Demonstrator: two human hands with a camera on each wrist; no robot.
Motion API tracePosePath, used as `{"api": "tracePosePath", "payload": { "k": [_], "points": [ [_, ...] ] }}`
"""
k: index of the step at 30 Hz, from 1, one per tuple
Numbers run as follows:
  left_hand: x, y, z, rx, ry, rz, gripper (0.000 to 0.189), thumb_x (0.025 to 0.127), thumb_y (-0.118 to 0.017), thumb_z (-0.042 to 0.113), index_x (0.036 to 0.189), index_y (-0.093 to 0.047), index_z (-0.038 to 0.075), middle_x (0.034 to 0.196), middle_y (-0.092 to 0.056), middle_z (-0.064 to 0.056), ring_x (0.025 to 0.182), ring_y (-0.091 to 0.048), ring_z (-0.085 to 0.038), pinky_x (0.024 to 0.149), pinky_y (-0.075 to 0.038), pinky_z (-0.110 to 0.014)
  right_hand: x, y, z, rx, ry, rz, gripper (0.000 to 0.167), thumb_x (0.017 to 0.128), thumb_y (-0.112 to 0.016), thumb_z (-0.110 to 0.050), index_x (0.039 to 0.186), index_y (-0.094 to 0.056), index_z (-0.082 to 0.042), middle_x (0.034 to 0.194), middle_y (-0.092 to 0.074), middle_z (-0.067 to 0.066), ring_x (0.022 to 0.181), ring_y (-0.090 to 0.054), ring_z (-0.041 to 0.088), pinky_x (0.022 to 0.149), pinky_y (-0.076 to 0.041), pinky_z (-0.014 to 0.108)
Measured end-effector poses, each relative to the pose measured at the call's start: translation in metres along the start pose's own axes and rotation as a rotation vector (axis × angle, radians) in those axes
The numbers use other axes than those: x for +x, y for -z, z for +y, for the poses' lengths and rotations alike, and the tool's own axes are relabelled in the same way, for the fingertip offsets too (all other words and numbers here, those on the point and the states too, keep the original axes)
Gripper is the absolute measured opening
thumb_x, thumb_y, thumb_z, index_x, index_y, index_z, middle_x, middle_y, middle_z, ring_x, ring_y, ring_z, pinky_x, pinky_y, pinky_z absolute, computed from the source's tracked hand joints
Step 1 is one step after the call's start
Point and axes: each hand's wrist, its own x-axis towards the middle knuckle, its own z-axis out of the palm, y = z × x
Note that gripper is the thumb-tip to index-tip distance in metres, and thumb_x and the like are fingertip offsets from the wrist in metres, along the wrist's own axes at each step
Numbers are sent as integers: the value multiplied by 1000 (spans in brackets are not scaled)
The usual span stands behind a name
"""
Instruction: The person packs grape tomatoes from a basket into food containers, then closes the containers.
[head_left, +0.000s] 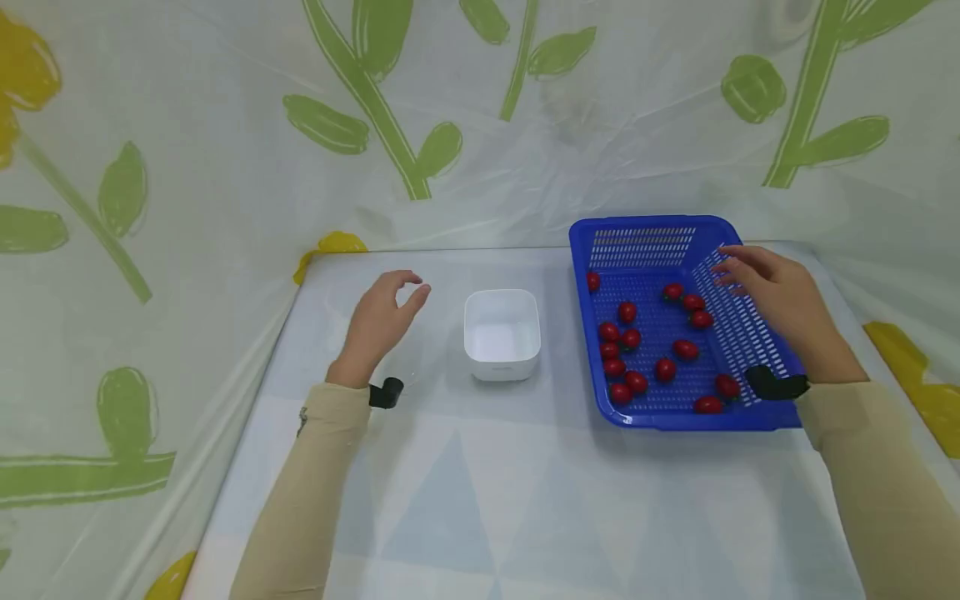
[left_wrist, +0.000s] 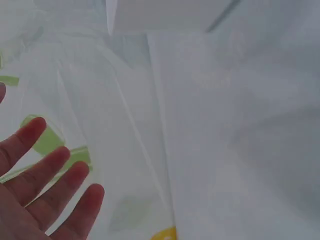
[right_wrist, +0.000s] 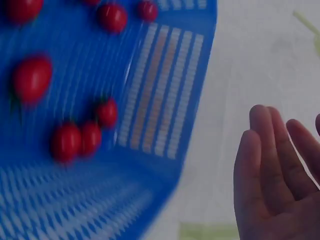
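Pale tabletop (head_left: 525, 450), glossy red tomatoes (head_left: 665, 370)

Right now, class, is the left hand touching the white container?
Apart. The head view shows it: a strip of pale tabletop is visible between the left hand and the white container.

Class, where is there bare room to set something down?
The table between the sleeves, in front of the white container and blue basket, is bare, as is the narrow strip between them. Crowded: the basket's left side, where tomatoes cluster.
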Motion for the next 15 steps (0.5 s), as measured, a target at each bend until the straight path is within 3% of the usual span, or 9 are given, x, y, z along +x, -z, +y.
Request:
{"api": "tracePosePath", "payload": {
  "k": [2,3,10,15],
  "points": [
    [-2,-15,1,-129,1,-6,56,85,-42,59,123,-50,19,130,-44,0,118,-41,-18,92,-38,-37,3,-13,-1,70,12,-28,51,93,-37,-43,132,-43,-11,116,-53,15,95,-55,17,71,-44,11],
    [-3,-22,2,-186,4,-14,57,84,-42,59,125,-48,20,131,-43,2,119,-41,-17,92,-39,-36,5,-20,-1,107,12,-53,51,92,-39,-43,131,-43,-11,115,-54,15,94,-56,16,72,-44,12],
    [-15,-70,6,-588,80,-140,60,87,-50,47,138,-30,24,141,-31,5,129,-28,-14,102,-28,-38,27,-57,5,228,-42,-270,50,92,-43,-41,131,-41,-9,116,-53,19,98,-57,22,84,-46,37],
    [-26,-86,13,-754,128,-227,63,88,-52,39,142,-20,28,146,-18,6,133,-16,-13,106,-17,-39,38,-69,13,185,-99,-372,54,92,-46,-37,134,-36,-5,120,-48,23,102,-53,33,87,-42,46]
  ]
}}
